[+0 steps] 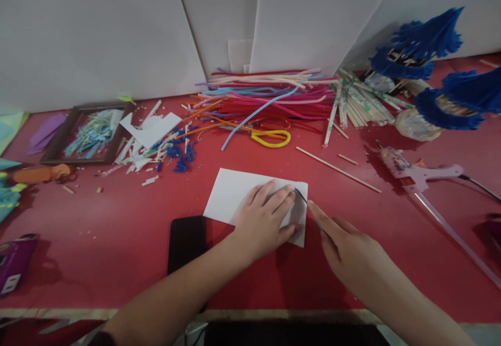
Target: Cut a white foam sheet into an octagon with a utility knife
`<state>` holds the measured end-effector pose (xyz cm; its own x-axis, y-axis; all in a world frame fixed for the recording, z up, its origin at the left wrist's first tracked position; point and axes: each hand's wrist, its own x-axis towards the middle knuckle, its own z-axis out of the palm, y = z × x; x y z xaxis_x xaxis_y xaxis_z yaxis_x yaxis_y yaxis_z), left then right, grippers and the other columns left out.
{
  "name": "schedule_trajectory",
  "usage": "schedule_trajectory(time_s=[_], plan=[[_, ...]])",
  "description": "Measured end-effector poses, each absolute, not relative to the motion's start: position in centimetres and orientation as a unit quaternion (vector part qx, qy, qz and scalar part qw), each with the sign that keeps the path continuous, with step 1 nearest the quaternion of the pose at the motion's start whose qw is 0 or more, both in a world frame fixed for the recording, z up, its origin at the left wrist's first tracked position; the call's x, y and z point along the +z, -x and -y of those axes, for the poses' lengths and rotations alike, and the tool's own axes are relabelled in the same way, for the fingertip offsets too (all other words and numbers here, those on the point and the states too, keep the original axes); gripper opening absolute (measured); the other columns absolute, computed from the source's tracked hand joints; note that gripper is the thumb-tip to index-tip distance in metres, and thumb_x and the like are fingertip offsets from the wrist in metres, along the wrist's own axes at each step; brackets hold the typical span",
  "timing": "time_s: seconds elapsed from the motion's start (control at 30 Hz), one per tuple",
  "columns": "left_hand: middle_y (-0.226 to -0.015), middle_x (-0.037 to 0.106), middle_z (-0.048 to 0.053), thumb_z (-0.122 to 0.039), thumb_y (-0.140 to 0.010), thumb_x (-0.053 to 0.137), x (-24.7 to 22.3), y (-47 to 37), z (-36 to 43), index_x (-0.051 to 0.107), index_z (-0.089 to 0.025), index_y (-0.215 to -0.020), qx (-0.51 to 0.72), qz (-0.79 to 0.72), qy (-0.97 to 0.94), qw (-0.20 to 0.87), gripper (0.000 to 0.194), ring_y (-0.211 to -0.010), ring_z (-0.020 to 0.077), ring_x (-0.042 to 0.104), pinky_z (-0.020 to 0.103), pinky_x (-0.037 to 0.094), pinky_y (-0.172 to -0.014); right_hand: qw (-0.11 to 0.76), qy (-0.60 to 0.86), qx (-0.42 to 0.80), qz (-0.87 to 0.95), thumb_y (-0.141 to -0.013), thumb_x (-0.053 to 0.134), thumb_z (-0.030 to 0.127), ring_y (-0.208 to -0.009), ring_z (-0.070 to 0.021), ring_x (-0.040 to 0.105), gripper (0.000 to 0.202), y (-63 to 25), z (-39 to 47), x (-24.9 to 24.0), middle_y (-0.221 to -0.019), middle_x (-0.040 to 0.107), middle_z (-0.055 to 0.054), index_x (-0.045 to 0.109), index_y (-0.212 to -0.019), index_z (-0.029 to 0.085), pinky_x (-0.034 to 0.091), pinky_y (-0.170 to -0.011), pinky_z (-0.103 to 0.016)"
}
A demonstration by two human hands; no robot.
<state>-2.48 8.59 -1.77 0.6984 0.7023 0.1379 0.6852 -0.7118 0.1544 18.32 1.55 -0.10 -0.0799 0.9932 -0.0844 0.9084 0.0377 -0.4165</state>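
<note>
A white piece of paper or thin card lies on the red table in front of me. My left hand presses flat on it with its fingers spread. My right hand is closed around a craft knife, with the index finger stretched along it. The knife's thin dark blade lies over the card's right end, near my left fingertips. A bit of green handle shows under the right fingers; the rest is hidden. Beside the card's lower left corner lies a flat black thing, perhaps a phone, partly under my left forearm.
Behind the card lie many coloured pipe cleaners and yellow-handled scissors. Wrapped chopsticks and a glue gun are at right, near blue fringed pieces. Paper scraps and a brown frame sit left.
</note>
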Motion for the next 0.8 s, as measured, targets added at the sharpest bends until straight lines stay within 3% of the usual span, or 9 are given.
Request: schedule_trajectory(time_s=[0.33, 0.53, 0.8], plan=[[-0.155, 0.057, 0.002, -0.059, -0.101, 0.055, -1.6, 2.2, -8.5, 0.052, -0.021, -0.152, 0.077, -0.384, -0.919, 0.043, 0.063, -0.148, 0.0303, 0.044, 0.044, 0.040, -0.120, 0.149, 0.673, 0.136, 0.712, -0.092, 0.039, 0.020, -0.045, -0.0144, 0.053, 0.058, -17.9, 0.4, -1.3, -0.078, 0.067, -0.006, 0.062, -0.145, 0.021, 0.035, -0.041, -0.024], [-0.154, 0.058, 0.003, -0.061, -0.100, 0.055, -1.7, 2.3, -8.4, 0.054, -0.019, -0.150, 0.083, -0.381, -0.920, 0.040, 0.065, -0.148, 0.0308, 0.044, 0.043, 0.039, -0.120, 0.165, 0.681, 0.135, 0.700, -0.095, 0.039, 0.020, -0.051, -0.0170, 0.061, 0.058, -18.4, 1.8, -2.1, -0.093, 0.072, -0.010, 0.058, -0.149, 0.027, 0.040, -0.040, -0.025], [-0.154, 0.058, 0.004, -0.061, -0.102, 0.050, -1.9, 2.4, -8.5, 0.053, -0.020, -0.151, 0.073, -0.374, -0.924, 0.032, 0.064, -0.147, 0.0319, 0.045, 0.044, 0.039, -0.120, 0.178, 0.678, 0.200, 0.684, -0.096, 0.037, 0.021, -0.057, -0.0192, 0.068, 0.058, -18.3, 2.7, -0.7, -0.086, 0.073, -0.011, 0.056, -0.151, 0.020, 0.050, -0.045, -0.026]])
